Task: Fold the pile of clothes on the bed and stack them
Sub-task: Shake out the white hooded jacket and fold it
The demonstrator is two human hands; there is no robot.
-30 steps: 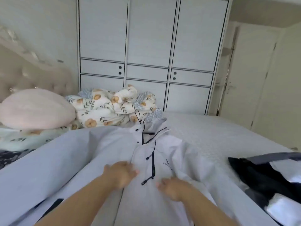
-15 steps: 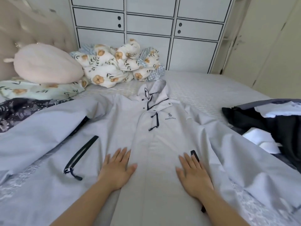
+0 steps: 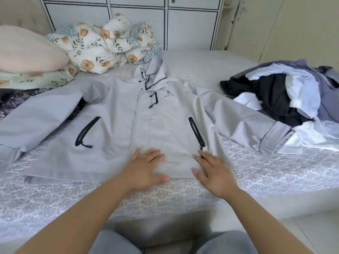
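A grey jacket (image 3: 117, 114) is spread front-up on the patterned bed (image 3: 275, 171) at the frame's centre. Its long axis runs from the hem at lower centre to the collar at upper centre, with sleeves stretched out left and right. The left hand (image 3: 145, 167) and right hand (image 3: 212, 171) are laid flat on the hem, fingers straight and spread. A pile of clothes (image 3: 286, 96) is heaped at the right.

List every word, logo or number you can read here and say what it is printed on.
Small dark lettering under a horse-and-rider logo, on the chest of the grey jacket: too blurred to read.
No other text, labels or numbers are visible anywhere in the view.
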